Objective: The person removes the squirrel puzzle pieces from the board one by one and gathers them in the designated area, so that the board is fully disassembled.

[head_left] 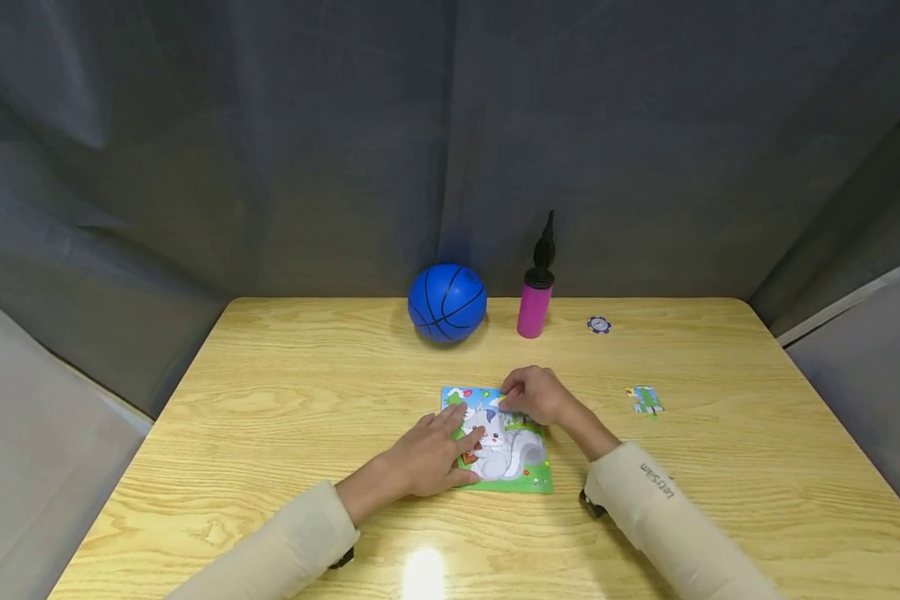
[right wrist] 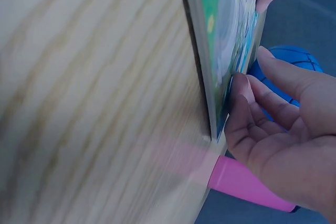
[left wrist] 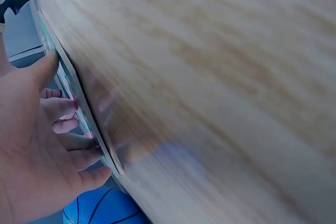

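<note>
A flat jigsaw puzzle [head_left: 521, 462] with a grey-and-white squirrel on green and blue lies on the wooden table. My left hand [head_left: 435, 454] rests on its left side with fingers spread; in the left wrist view, the left hand [left wrist: 52, 129] has its fingertips on the puzzle surface and its thumb at the edge. At the upper right part, my right hand [head_left: 536, 396] touches the puzzle with bent fingers. From the right wrist, the right hand's thumb [right wrist: 283, 72] stands apart from those fingers. Whether a piece is pinched there is hidden.
A small group of joined puzzle pieces [head_left: 647, 401] lies right of the puzzle. Behind stand a blue basketball [head_left: 447, 303] and a pink hand pump [head_left: 535, 308] with a black nozzle. A blue-and-white chip [head_left: 598, 325] lies near the back edge, before a dark curtain [head_left: 345, 150].
</note>
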The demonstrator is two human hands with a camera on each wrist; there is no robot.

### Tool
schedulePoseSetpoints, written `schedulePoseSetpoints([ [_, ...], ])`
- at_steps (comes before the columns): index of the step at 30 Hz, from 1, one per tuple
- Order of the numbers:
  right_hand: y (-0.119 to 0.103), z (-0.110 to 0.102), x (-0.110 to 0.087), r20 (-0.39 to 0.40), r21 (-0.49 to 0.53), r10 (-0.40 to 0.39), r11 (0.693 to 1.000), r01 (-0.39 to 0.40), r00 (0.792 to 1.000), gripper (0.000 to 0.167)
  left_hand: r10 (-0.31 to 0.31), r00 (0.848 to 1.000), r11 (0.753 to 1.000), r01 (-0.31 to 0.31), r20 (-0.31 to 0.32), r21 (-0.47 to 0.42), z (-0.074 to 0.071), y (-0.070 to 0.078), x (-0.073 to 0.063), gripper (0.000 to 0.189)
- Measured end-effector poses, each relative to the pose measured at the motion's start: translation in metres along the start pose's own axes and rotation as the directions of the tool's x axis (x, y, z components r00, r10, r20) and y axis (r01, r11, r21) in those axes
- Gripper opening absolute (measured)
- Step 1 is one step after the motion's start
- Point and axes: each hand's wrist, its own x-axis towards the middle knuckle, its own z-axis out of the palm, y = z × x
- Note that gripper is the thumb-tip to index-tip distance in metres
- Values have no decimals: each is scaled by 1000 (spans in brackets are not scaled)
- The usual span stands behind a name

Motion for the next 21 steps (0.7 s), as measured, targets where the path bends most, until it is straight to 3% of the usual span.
schedulePoseSetpoints([
  [12,-6,3,0,24,-5,8,1000,-8,1000,26,-13,1000,1000,13,6,15,0,2,1,68],
  [21,-3,3,1,30,2,11,1000,-11,999,15,-22,999,1000,22,23,10,1,4,2,69],
])
